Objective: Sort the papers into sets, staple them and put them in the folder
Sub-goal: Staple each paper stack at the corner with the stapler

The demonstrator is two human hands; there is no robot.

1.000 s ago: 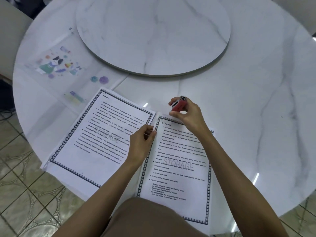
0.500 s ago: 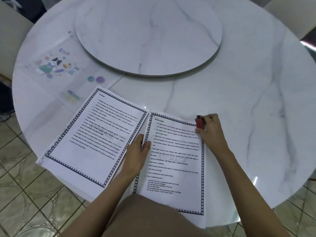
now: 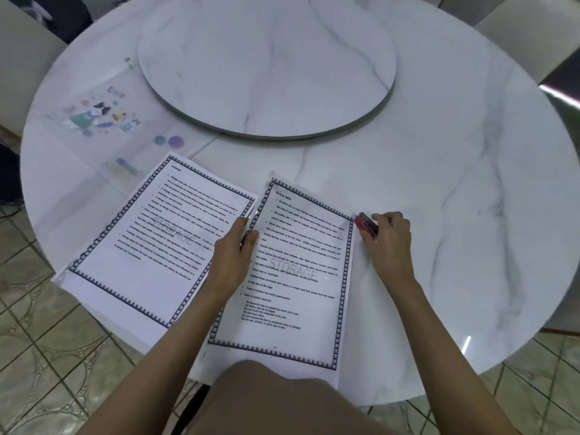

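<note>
Right hand (image 3: 389,243) curled round the red stapler (image 3: 365,226), just beside the right paper set's (image 3: 298,277) top right corner — left hand (image 3: 232,259) pinching that set's left edge; other set (image 3: 150,240) alongside on the worktop (image 3: 455,215).

red stapler (image 3: 365,226), white blue-bordered papers (image 3: 292,277), grey-veined white table (image 3: 470,183)

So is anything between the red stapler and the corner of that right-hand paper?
Nothing visible. The stapler, gripped in the right hand, sits right at the top right corner of the right paper, touching it or nearly so. The left hand pinches the opposite edge, well clear of that corner.
</note>
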